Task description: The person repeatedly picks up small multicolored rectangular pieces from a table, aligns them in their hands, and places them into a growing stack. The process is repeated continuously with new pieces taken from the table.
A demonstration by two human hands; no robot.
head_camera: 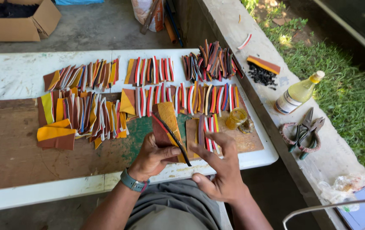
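My left hand [150, 157] grips a stack of leather pieces [167, 127], brown and tan with a black strip along the right edge, held upright just above the table's front edge. A watch sits on that wrist. My right hand [218, 170] is beside it, fingers spread and flat, its fingertips touching a small row of striped strips [206, 130] lying on a brown board [250, 140]. Rows of many coloured leather strips [148, 70] in red, white, yellow, brown and black lie fanned out across the white table [12, 72].
A small glass jar [236, 118] stands on the board's right part. On the concrete ledge to the right are a bottle of yellow liquid [297, 93], pliers and shears [304, 132], black scraps [261, 76] and a plastic bag. A cardboard box [18, 19] sits on the floor behind.
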